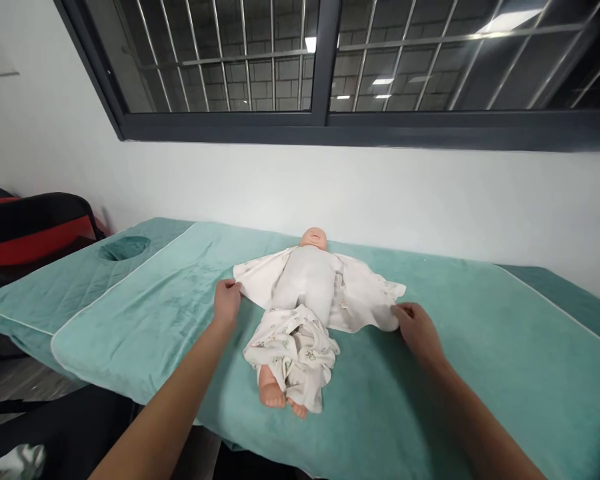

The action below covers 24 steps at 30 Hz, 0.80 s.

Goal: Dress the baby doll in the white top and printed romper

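Observation:
A baby doll lies on its back on a green massage-table cover, its head toward the wall and its feet toward me. Its white baby top is spread open to both sides over a pale cloth body. My left hand pinches the edge of the top's left side. With closed fingers, my right hand grips the lower corner of the other side, pulled outward. White patterned baby pants are bunched around the doll's legs, with the bare feet showing below.
The green cover spreads over the padded table, which has a face hole at the left. A white wall and a dark-framed window stand behind it. A black and red chair is at the far left. Some crumpled cloth lies at lower left.

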Each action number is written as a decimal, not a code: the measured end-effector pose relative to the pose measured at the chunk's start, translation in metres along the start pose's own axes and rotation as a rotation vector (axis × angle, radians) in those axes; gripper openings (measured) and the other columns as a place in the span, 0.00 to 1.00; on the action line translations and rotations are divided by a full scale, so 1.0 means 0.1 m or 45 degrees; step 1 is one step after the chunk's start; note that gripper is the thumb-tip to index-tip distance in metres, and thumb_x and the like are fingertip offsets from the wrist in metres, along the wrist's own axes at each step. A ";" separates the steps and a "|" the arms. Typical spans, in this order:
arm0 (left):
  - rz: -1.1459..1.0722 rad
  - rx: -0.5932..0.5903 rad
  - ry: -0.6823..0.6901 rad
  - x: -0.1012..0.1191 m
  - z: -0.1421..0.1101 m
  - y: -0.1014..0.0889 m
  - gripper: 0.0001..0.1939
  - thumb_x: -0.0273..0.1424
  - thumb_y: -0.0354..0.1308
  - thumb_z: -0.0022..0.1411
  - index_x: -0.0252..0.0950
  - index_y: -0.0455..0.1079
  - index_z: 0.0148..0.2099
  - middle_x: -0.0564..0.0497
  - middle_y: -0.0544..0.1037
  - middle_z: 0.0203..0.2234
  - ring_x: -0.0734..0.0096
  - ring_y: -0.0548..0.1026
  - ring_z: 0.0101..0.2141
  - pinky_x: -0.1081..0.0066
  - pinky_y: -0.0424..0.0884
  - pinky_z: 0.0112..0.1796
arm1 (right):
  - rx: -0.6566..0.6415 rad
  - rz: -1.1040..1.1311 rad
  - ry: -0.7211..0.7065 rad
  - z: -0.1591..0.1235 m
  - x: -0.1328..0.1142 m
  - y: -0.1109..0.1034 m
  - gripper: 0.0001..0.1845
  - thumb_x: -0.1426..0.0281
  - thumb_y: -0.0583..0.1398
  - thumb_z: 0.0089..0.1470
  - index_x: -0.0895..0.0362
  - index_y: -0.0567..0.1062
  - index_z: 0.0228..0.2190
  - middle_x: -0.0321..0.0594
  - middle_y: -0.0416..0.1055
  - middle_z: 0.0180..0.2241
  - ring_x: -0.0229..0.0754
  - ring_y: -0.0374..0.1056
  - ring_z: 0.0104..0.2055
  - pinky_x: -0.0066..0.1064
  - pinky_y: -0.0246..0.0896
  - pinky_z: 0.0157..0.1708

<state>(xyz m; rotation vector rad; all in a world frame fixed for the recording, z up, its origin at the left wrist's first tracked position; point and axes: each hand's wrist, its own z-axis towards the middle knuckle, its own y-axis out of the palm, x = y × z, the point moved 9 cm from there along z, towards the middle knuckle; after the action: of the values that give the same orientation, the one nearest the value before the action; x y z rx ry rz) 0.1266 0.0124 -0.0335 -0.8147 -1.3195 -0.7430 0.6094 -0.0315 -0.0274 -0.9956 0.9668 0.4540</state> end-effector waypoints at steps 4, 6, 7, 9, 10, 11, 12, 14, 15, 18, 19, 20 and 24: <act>0.137 -0.070 0.209 0.10 -0.20 -0.02 0.12 0.27 0.56 0.52 0.37 0.67 0.41 0.48 0.72 0.43 0.61 0.69 0.48 0.62 0.63 0.52 | 0.069 -0.237 -0.281 -0.25 -0.10 -0.03 0.18 0.57 0.56 0.51 0.57 0.70 0.38 0.46 0.70 0.38 0.44 0.67 0.35 0.38 0.63 0.38; 0.184 -0.427 0.300 0.21 -0.37 0.25 0.09 0.29 0.57 0.53 0.38 0.70 0.40 0.48 0.74 0.43 0.62 0.72 0.46 0.61 0.64 0.52 | -0.155 -0.096 -0.407 -0.43 -0.39 0.27 0.16 0.59 0.54 0.54 0.56 0.70 0.39 0.44 0.70 0.36 0.42 0.67 0.34 0.37 0.64 0.38; 0.194 -0.618 0.326 0.26 -0.47 0.38 0.08 0.30 0.56 0.54 0.38 0.71 0.38 0.48 0.75 0.43 0.62 0.73 0.46 0.60 0.65 0.52 | -0.311 -0.017 -0.447 -0.53 -0.55 0.46 0.15 0.59 0.54 0.56 0.55 0.71 0.40 0.43 0.71 0.35 0.42 0.67 0.34 0.36 0.65 0.38; 0.196 -0.887 0.328 0.34 -0.63 0.52 0.06 0.32 0.57 0.55 0.39 0.73 0.35 0.46 0.74 0.48 0.60 0.72 0.49 0.59 0.65 0.53 | -0.561 0.074 -0.524 -0.70 -0.87 0.80 0.12 0.60 0.54 0.57 0.54 0.72 0.37 0.41 0.71 0.36 0.41 0.67 0.36 0.34 0.64 0.39; 0.197 -0.962 0.316 0.36 -0.68 0.54 0.06 0.33 0.57 0.55 0.38 0.73 0.34 0.46 0.72 0.51 0.59 0.70 0.52 0.59 0.65 0.54 | -0.642 0.075 -0.570 -0.77 -1.01 0.93 0.11 0.61 0.55 0.57 0.54 0.73 0.35 0.40 0.71 0.35 0.41 0.67 0.37 0.34 0.64 0.39; 0.206 -1.020 0.296 0.38 -0.72 0.53 0.06 0.34 0.58 0.55 0.39 0.74 0.33 0.45 0.70 0.55 0.57 0.68 0.55 0.59 0.64 0.55 | -0.693 0.054 -0.630 -0.83 -1.13 1.03 0.09 0.63 0.57 0.57 0.54 0.73 0.33 0.40 0.71 0.36 0.41 0.66 0.38 0.34 0.63 0.40; 0.221 -1.074 0.266 0.38 -0.75 0.52 0.06 0.35 0.59 0.55 0.39 0.74 0.33 0.46 0.67 0.58 0.56 0.66 0.57 0.59 0.63 0.56 | -0.724 0.016 -0.696 -0.88 -1.23 1.10 0.06 0.66 0.58 0.55 0.54 0.74 0.32 0.40 0.70 0.37 0.42 0.66 0.40 0.35 0.63 0.43; 0.252 -1.193 0.220 0.38 -0.82 0.48 0.07 0.36 0.60 0.56 0.40 0.75 0.35 0.48 0.62 0.63 0.56 0.61 0.62 0.58 0.61 0.58 | -0.765 -0.063 -0.817 -0.97 -1.33 1.19 0.03 0.70 0.61 0.52 0.53 0.76 0.30 0.40 0.69 0.42 0.44 0.63 0.47 0.38 0.59 0.49; 0.267 -1.251 0.219 0.39 -0.86 0.46 0.07 0.36 0.60 0.56 0.40 0.76 0.36 0.49 0.60 0.64 0.56 0.58 0.63 0.58 0.60 0.58 | -0.785 -0.088 -0.851 -1.00 -1.34 1.22 0.03 0.71 0.62 0.51 0.52 0.77 0.30 0.40 0.68 0.45 0.46 0.61 0.50 0.40 0.56 0.52; 0.329 -1.342 0.285 0.44 -0.94 0.43 0.05 0.34 0.63 0.55 0.42 0.76 0.36 0.52 0.58 0.65 0.55 0.56 0.65 0.56 0.59 0.59 | -0.886 -0.070 -0.840 -1.10 -1.28 1.22 0.01 0.69 0.64 0.50 0.52 0.77 0.29 0.38 0.64 0.53 0.49 0.55 0.56 0.43 0.51 0.57; 0.352 -1.334 0.313 0.45 -0.94 0.42 0.04 0.33 0.64 0.53 0.42 0.76 0.34 0.51 0.58 0.65 0.54 0.57 0.64 0.56 0.60 0.59 | -0.925 -0.053 -0.827 -1.12 -1.26 1.20 0.02 0.68 0.65 0.50 0.52 0.76 0.29 0.38 0.63 0.55 0.49 0.54 0.58 0.44 0.50 0.58; 0.375 -1.314 0.339 0.46 -0.94 0.42 0.04 0.32 0.64 0.52 0.41 0.75 0.33 0.51 0.58 0.65 0.53 0.57 0.64 0.57 0.61 0.58 | -0.969 -0.042 -0.818 -1.15 -1.24 1.18 0.04 0.67 0.66 0.49 0.53 0.75 0.30 0.38 0.62 0.56 0.50 0.53 0.59 0.44 0.50 0.58; 0.404 -1.240 0.428 0.46 -0.94 0.49 0.03 0.33 0.59 0.57 0.40 0.69 0.33 0.49 0.57 0.66 0.54 0.55 0.65 0.59 0.59 0.59 | -1.082 -0.081 -0.844 -1.19 -1.22 1.06 0.08 0.68 0.66 0.48 0.54 0.72 0.29 0.37 0.56 0.61 0.50 0.49 0.63 0.43 0.52 0.58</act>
<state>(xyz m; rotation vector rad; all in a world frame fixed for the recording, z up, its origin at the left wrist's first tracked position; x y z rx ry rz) 0.2224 -0.0421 0.0017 -1.5389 -0.4486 -1.2129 0.4139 -0.0696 -0.0004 -1.4822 0.1066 1.1064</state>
